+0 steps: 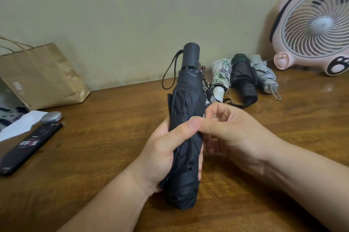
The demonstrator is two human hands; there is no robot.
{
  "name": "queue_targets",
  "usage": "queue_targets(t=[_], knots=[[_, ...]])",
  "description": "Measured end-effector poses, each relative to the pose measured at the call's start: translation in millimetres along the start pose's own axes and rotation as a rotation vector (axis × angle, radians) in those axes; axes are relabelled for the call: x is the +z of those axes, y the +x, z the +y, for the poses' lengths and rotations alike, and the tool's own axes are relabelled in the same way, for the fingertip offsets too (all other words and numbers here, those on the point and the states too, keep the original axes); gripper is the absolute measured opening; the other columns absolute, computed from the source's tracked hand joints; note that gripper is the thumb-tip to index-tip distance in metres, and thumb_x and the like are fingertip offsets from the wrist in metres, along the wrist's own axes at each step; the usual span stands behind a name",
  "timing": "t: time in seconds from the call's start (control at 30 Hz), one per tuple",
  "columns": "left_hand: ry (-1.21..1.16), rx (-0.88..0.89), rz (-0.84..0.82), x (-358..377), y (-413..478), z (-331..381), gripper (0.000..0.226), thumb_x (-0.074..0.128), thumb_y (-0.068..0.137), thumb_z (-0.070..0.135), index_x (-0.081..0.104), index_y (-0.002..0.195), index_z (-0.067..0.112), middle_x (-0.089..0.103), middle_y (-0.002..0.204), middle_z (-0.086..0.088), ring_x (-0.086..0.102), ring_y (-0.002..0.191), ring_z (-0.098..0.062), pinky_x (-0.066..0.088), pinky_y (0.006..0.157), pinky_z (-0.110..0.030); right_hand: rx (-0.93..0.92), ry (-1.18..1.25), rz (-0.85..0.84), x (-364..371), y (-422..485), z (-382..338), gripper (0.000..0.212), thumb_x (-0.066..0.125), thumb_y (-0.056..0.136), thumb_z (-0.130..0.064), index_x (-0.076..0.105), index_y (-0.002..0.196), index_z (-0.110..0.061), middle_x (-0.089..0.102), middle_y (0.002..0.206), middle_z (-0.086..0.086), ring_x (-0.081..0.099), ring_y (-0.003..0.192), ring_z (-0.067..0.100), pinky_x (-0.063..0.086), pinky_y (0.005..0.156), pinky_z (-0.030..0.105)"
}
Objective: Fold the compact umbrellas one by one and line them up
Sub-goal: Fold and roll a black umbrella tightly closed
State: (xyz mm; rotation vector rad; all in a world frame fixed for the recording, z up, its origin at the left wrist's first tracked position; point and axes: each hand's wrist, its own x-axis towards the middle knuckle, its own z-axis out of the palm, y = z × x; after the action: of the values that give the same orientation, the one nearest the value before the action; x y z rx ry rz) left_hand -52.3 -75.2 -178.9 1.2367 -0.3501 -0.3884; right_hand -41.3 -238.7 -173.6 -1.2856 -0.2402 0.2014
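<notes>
I hold a black compact umbrella [186, 103] upright over the wooden table, handle end up with its wrist loop hanging left. My left hand [162, 154] grips its folded canopy around the middle. My right hand [232, 129] is at the umbrella's right side, fingers curled and pinching at the canopy or its strap; what it pinches is hidden. Behind, by the wall, lie three folded umbrellas side by side: a white patterned one [221, 77], a black one [243, 78] and a silver-grey one [264, 75]. A brown patterned piece shows just behind the held umbrella.
A pink and white desk fan [313, 26] stands at the back right. A brown paper bag [43, 78] leans on the wall at the left. A dark long case [28, 146], a silver round object [51, 117] and white paper [20, 124] lie at the left.
</notes>
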Motion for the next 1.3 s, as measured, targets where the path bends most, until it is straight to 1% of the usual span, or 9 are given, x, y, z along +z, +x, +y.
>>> queue_targets(t=[0.23,0.37,0.57,0.7,0.83,1.03,1.13,1.2,1.3], knots=[[-0.086,-0.208,-0.101,5,6,4,0.062,0.063,0.086,0.061,0.064,0.088,-0.001,0.057,0.071,-0.017,0.06,0.053,-0.025,0.055,0.054,-0.031,0.094,-0.001,-0.094,-6,3,-3,0.047,0.081,0.077,-0.041,0.043,0.077,-0.014,0.053,0.061,0.021,0.053,0.054,0.027,0.029,0.063,0.049],[-0.18,-0.206,0.043,1,12,9,0.04,0.067,0.078,0.033,0.072,0.097,-0.002,0.066,0.084,-0.018,0.064,0.061,-0.027,0.06,0.056,-0.038,0.159,0.0,0.029,-16,7,-10,0.053,0.07,0.076,-0.066,0.054,0.08,-0.016,0.04,0.061,0.006,0.034,0.05,0.019,0.028,0.049,0.029],[0.072,-0.223,0.002,-9,3,12,0.034,0.065,0.085,0.016,0.062,0.107,-0.01,0.069,0.094,-0.029,0.067,0.061,-0.033,0.062,0.056,-0.042,-0.167,-0.204,0.251,-20,12,-8,0.045,0.079,0.081,-0.05,0.057,0.089,-0.012,0.049,0.063,0.004,0.04,0.053,0.019,0.035,0.048,0.032],[0.147,-0.371,-0.113,-12,-3,22,0.033,0.062,0.087,0.019,0.06,0.104,-0.01,0.071,0.089,-0.026,0.068,0.06,-0.031,0.062,0.057,-0.039,-0.562,-0.715,0.463,-31,14,-12,0.041,0.083,0.083,-0.025,0.057,0.113,-0.016,0.062,0.092,-0.002,0.058,0.079,0.012,0.049,0.074,0.025],[0.015,-0.525,-0.386,-28,-7,37,0.043,0.055,0.095,0.025,0.058,0.12,-0.01,0.07,0.105,-0.028,0.074,0.078,-0.031,0.064,0.069,-0.04,-0.78,-1.21,0.046,-53,16,-23,0.04,0.068,0.09,-0.046,0.067,0.115,-0.015,0.064,0.117,-0.003,0.059,0.114,0.018,0.046,0.1,0.043],[-0.317,-0.229,-0.573,-50,-10,38,0.076,0.037,0.104,0.059,0.05,0.143,-0.006,0.067,0.121,-0.03,0.074,0.103,-0.032,0.062,0.087,-0.038,-0.416,-0.87,-0.146,-40,5,-22,0.065,0.049,0.082,-0.083,0.057,0.074,-0.019,0.051,0.062,-0.001,0.047,0.058,0.008,0.039,0.054,0.029],[-0.476,-0.114,-0.323,-42,-7,36,0.062,0.042,0.104,0.047,0.058,0.138,-0.001,0.072,0.1,-0.028,0.076,0.083,-0.035,0.064,0.068,-0.036,-0.255,-0.659,-0.022,-14,-4,-23,0.081,0.047,0.086,-0.08,0.053,0.088,0.001,0.05,0.063,0.015,0.05,0.055,0.017,0.04,0.051,0.029],[-0.357,0.009,0.016,-33,-5,38,0.053,0.046,0.099,0.043,0.056,0.137,0.008,0.064,0.073,-0.014,0.061,0.055,-0.023,0.05,0.046,-0.027,-0.088,-0.542,-0.033,0,-13,-21,0.065,0.053,0.088,-0.062,0.05,0.099,0.002,0.054,0.061,0.014,0.054,0.051,0.026,0.045,0.05,0.033],[-0.096,0.125,0.311,-28,2,33,0.07,0.067,0.08,0.057,0.056,0.132,0.012,0.048,0.072,-0.002,0.04,0.058,-0.014,0.034,0.051,-0.026,0.006,-0.563,-0.081,15,-20,-11,0.032,0.063,0.094,-0.043,0.049,0.107,-0.018,0.061,0.065,0.01,0.061,0.05,0.032,0.053,0.058,0.044]])
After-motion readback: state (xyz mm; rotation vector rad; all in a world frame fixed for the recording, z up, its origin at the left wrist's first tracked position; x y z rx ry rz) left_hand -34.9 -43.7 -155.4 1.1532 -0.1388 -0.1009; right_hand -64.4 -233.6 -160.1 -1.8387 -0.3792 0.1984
